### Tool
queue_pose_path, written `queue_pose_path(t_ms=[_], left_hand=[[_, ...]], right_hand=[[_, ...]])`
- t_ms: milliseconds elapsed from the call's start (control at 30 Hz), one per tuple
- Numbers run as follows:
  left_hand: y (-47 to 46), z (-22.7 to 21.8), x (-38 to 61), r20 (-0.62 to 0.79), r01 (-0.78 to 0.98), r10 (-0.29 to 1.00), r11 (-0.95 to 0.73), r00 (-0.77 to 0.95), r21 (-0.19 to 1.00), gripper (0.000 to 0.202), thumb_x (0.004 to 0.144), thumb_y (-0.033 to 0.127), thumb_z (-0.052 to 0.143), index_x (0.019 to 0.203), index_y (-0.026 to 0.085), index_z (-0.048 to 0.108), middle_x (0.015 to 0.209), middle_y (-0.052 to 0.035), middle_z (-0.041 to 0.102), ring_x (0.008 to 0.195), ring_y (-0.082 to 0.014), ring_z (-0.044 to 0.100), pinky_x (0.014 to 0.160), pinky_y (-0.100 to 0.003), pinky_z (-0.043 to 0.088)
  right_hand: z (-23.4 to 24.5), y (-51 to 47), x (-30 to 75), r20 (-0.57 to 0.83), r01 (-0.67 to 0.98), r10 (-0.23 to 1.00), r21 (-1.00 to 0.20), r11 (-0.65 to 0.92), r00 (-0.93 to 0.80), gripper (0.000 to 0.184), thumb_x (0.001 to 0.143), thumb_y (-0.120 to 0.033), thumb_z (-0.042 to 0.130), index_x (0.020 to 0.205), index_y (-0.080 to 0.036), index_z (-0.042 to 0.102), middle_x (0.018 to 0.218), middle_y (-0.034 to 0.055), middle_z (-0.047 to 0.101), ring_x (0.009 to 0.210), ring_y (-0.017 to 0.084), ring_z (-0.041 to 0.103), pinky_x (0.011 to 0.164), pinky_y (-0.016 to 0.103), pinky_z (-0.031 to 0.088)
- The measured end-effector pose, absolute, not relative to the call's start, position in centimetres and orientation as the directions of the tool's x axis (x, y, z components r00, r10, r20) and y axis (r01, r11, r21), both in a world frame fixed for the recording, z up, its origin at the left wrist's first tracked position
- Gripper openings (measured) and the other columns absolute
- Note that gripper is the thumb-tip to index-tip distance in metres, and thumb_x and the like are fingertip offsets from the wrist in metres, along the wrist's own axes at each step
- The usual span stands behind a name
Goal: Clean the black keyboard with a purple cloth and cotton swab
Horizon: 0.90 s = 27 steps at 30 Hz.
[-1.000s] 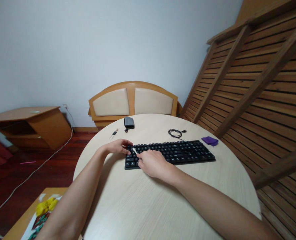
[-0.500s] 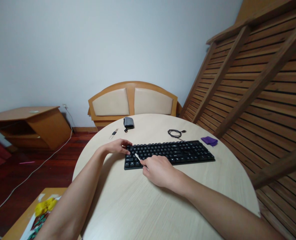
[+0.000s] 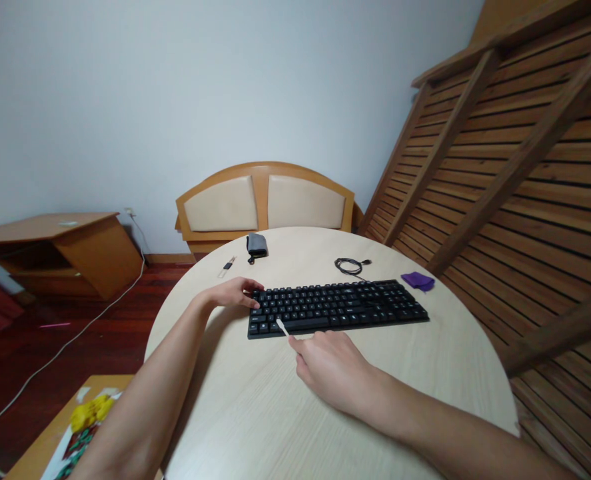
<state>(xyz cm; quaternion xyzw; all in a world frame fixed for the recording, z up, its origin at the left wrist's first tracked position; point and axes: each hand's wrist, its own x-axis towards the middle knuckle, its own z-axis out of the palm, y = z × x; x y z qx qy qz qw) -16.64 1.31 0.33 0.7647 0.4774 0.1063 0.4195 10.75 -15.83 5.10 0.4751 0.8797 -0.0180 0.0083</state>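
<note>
A black keyboard [image 3: 320, 308] lies flat across the round table. At its left end, my left hand [image 3: 232, 293] grips the corner, thumb on the keys and fingers curled at the back edge. My right hand [image 3: 332, 363] is closed around a slim white toothbrush [image 3: 282, 327]. The brush's head is over the bottom row of keys, left of the space bar; most of the handle is hidden in my fist. Whether the bristles touch the keys I cannot tell.
On the pale round table [image 3: 275, 413] lie a grey pouch [image 3: 256, 245], a small black-and-clear tool [image 3: 228, 265], a coiled cable [image 3: 350, 267] and a purple cloth [image 3: 418, 281]. Slatted wood panels [image 3: 500, 167] lean at the right. A side table holds a yellow item [image 3: 91, 412].
My right hand has moved toward me and slightly right, drawing the brush head down from the letter keys to the bottom row. My left hand has stayed put.
</note>
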Motion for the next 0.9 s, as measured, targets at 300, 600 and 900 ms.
queue_pose_path(t_ms=[300, 600, 900], left_hand=[[1.4, 0.3, -16.7, -0.239, 0.628, 0.814, -0.187, 0.529, 0.756, 0.068, 0.066, 0.041, 0.077, 0.126, 0.014, 0.06, 0.124, -0.0111, 0.068, 0.114, -0.0275, 0.063, 0.102, -0.035, 0.045], [1.3, 0.5, -16.7, -0.217, 0.639, 0.817, -0.222, 0.535, 0.737, 0.067, 0.066, 0.043, 0.077, 0.125, 0.014, 0.062, 0.123, -0.0101, 0.069, 0.115, -0.0283, 0.062, 0.101, -0.035, 0.046], [1.1, 0.7, -17.0, -0.195, 0.655, 0.81, -0.279, 0.553, 0.702, 0.062, 0.073, 0.045, 0.07, 0.126, 0.013, 0.064, 0.126, -0.0102, 0.068, 0.116, -0.0281, 0.062, 0.102, -0.033, 0.045]], right_hand=[[3.6, -17.1, 10.9, -0.008, 0.809, 0.812, 0.069, 0.583, -0.584, 0.046, 0.091, -0.016, 0.051, 0.135, -0.013, 0.061, 0.076, 0.0112, 0.075, 0.068, 0.025, 0.073, 0.055, 0.03, 0.045], [3.1, -16.9, 9.6, 0.035, 0.782, 0.782, 0.049, 0.621, -0.623, 0.047, 0.092, -0.021, 0.052, 0.137, -0.012, 0.059, 0.074, 0.011, 0.075, 0.067, 0.026, 0.073, 0.054, 0.031, 0.046], [3.0, -15.3, 8.0, 0.02, 0.807, 0.807, -0.001, 0.59, -0.59, 0.042, 0.093, -0.015, 0.048, 0.132, -0.01, 0.063, 0.085, 0.0161, 0.076, 0.077, 0.025, 0.073, 0.067, 0.032, 0.051]])
